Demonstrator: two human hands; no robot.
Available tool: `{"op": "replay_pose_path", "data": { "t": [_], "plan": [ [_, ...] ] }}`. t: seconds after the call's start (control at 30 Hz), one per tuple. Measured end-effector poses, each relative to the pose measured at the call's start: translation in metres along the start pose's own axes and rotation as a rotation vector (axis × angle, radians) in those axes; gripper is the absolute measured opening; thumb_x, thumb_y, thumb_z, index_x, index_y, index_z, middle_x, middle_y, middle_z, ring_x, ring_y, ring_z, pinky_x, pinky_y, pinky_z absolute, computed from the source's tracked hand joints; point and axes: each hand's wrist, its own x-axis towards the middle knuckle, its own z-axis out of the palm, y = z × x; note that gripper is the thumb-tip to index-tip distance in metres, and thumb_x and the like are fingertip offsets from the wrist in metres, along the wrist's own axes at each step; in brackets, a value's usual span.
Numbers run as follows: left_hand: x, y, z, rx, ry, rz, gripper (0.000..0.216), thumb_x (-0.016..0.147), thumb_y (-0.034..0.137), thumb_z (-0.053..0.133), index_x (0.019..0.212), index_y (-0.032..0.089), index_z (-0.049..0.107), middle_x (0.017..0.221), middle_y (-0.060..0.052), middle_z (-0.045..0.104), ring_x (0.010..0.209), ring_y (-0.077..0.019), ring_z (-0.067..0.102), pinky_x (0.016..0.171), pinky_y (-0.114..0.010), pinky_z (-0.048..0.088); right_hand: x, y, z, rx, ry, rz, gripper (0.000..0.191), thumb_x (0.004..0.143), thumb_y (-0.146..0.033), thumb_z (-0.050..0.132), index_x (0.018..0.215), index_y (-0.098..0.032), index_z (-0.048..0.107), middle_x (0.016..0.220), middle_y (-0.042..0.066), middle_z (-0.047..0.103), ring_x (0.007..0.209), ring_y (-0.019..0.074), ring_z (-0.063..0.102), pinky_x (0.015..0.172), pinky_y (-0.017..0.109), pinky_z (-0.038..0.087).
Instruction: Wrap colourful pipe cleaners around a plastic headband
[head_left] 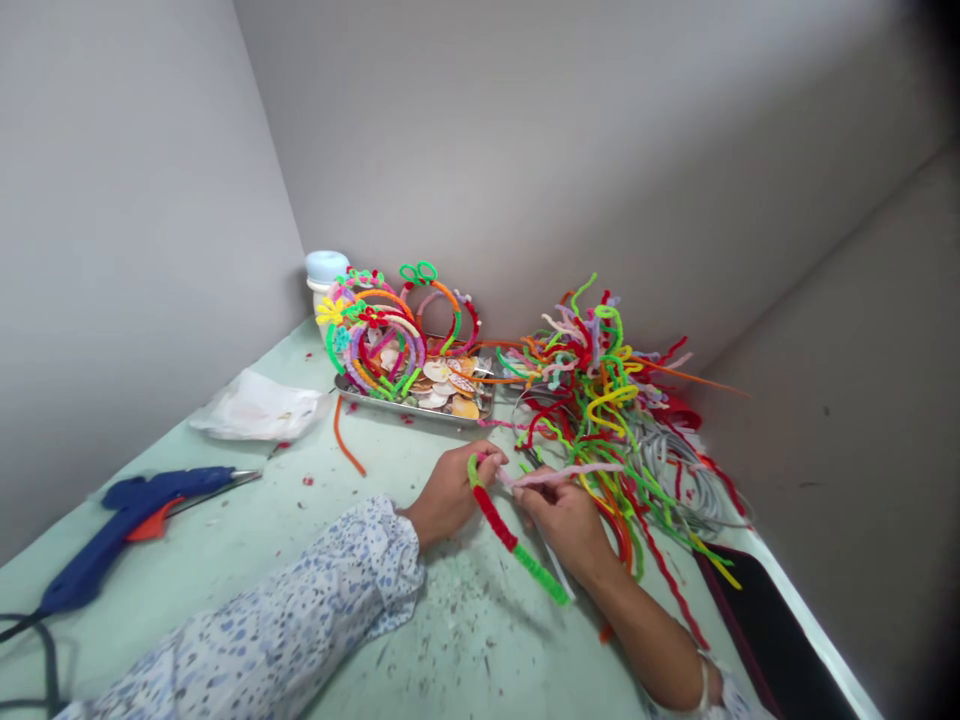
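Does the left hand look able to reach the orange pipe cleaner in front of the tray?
Probably yes: nothing bulky stands between the left hand and the orange pipe cleaner, though that hand holds the red-and-green band and may need freeing.

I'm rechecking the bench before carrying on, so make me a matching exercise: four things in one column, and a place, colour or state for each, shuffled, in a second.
Things:
1. Glue gun
2. Pale pink strip
3. Curved band
4. Lid

Descriptions:
A. Wrapped in red and green, held by the left hand
B. Light blue, on the white jar
C. Dark blue and orange, lying at the left
D. Pinched by the right hand

Pairs: 1-C, 2-D, 3-A, 4-B.
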Motion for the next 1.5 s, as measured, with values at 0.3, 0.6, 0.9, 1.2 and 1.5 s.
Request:
{"op": "replay_pose_path", "data": {
  "t": [0.3, 0.6, 0.9, 1.2, 1.5],
  "plan": [
    [0.011, -0.017, 0.004, -0.303, 0.078, -0.241, 0.026, 0.08, 0.035, 0.048, 0.082, 0.012, 0.059, 0.053, 0.003, 0.047, 0.04, -0.0064, 0.037, 0.041, -0.02, 0.027, 0.003, 0.007, -0.001, 0.237, -0.034, 0.021, 0.033, 0.079, -0.041, 0.052, 0.095, -0.015, 0.062, 0.063, 0.0, 0.062, 0.044, 0.0092, 0.047, 0.044, 0.021, 0.035],
    [0.009, -0.014, 0.01, -0.433, 0.025, -0.3, 0.025, 0.076, 0.036, 0.053, 0.081, 0.012, 0.059, 0.052, 0.004, 0.05, 0.037, -0.0051, 0.039, 0.039, -0.019, 0.028, -0.001, -0.006, -0.002, 0.156, -0.04, 0.017, 0.031, 0.074, -0.038, 0.059, 0.094, -0.015, 0.06, 0.059, -0.002, 0.059, 0.05, 0.0121, 0.053, 0.049, 0.023, 0.039],
    [0.008, -0.014, 0.01, -0.412, -0.028, -0.286, 0.027, 0.079, 0.038, 0.049, 0.079, 0.013, 0.056, 0.054, 0.004, 0.049, 0.036, -0.0048, 0.038, 0.038, -0.019, 0.026, 0.002, 0.002, 0.001, 0.179, 0.045, 0.039, 0.035, 0.073, -0.042, 0.061, 0.095, -0.014, 0.059, 0.053, -0.003, 0.058, 0.046, 0.0112, 0.048, 0.047, 0.023, 0.037],
    [0.006, -0.007, 0.006, -0.344, -0.082, -0.194, 0.02, 0.078, 0.032, 0.055, 0.084, 0.013, 0.056, 0.052, 0.005, 0.044, 0.045, -0.0062, 0.038, 0.045, -0.019, 0.029, 0.002, 0.001, -0.003, 0.15, 0.146, 0.049, 0.027, 0.075, -0.041, 0.058, 0.078, -0.014, 0.062, 0.056, 0.001, 0.061, 0.045, 0.0102, 0.047, 0.045, 0.022, 0.039],
    [0.001, -0.009, 0.003, -0.304, -0.066, -0.118, 0.016, 0.079, 0.03, 0.051, 0.086, 0.015, 0.056, 0.061, 0.003, 0.05, 0.05, -0.0067, 0.042, 0.048, -0.018, 0.032, 0.001, 0.007, -0.002, 0.239, 0.136, 0.039, 0.033, 0.074, -0.046, 0.06, 0.088, -0.017, 0.062, 0.058, 0.0, 0.061, 0.047, 0.0121, 0.051, 0.044, 0.022, 0.039]
  ]
}}
